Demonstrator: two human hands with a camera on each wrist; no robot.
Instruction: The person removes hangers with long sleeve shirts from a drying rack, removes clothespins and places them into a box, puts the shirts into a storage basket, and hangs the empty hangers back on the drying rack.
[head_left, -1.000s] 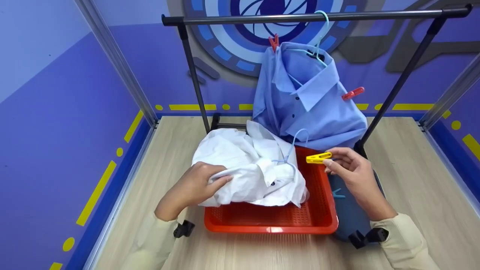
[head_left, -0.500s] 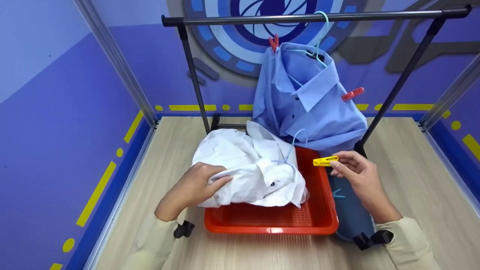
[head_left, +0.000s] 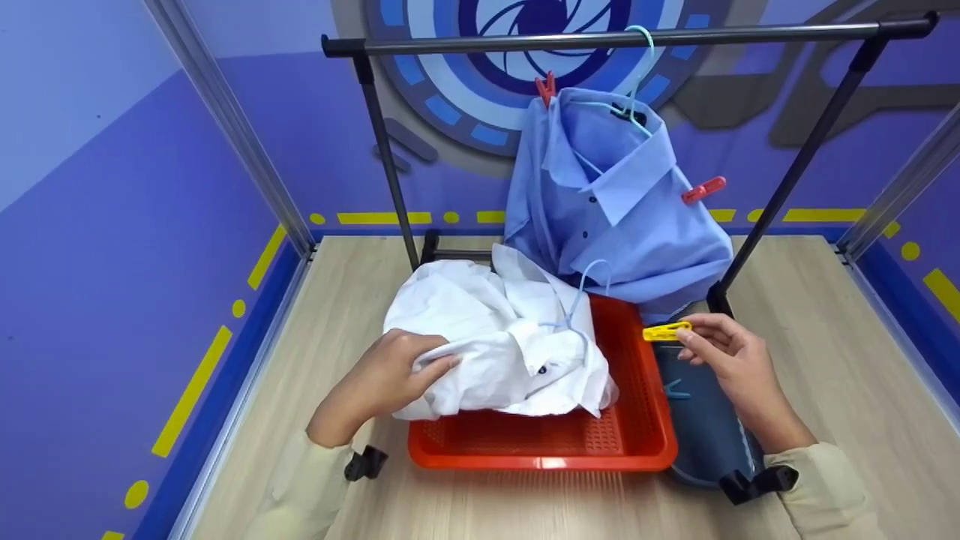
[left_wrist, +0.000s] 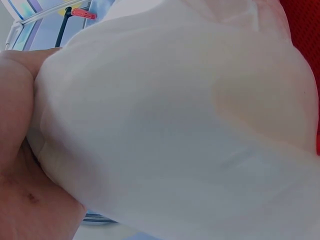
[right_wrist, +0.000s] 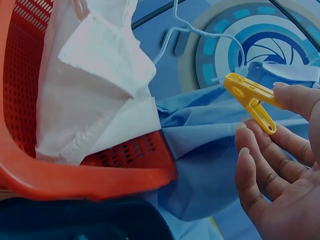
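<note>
My left hand (head_left: 388,375) pinches a fold of the white shirt (head_left: 465,307), which lies bunched over the red basket (head_left: 544,462). A light blue hanger (head_left: 574,315) sits in the shirt's collar, its hook standing up. My right hand (head_left: 739,360) holds a yellow clothespin (head_left: 666,331) between thumb and fingers, over the basket's right rim and the dark blue container (head_left: 709,427). In the right wrist view the clothespin (right_wrist: 252,100) points away from the fingertips, thumb on one arm. White cloth (left_wrist: 175,115) fills most of the left wrist view.
Behind the basket a black rack (head_left: 480,45) carries a blue shirt (head_left: 622,202) on a mint hanger (head_left: 641,71). Red clothespins (head_left: 703,190) grip its shoulders. A light blue clothespin (head_left: 677,388) lies in the dark container. Purple panels (head_left: 112,262) stand at the sides.
My right hand has moved right and slightly toward me with the yellow clothespin, from over the basket to beside its right rim. The left hand keeps its pinch on the white shirt.
</note>
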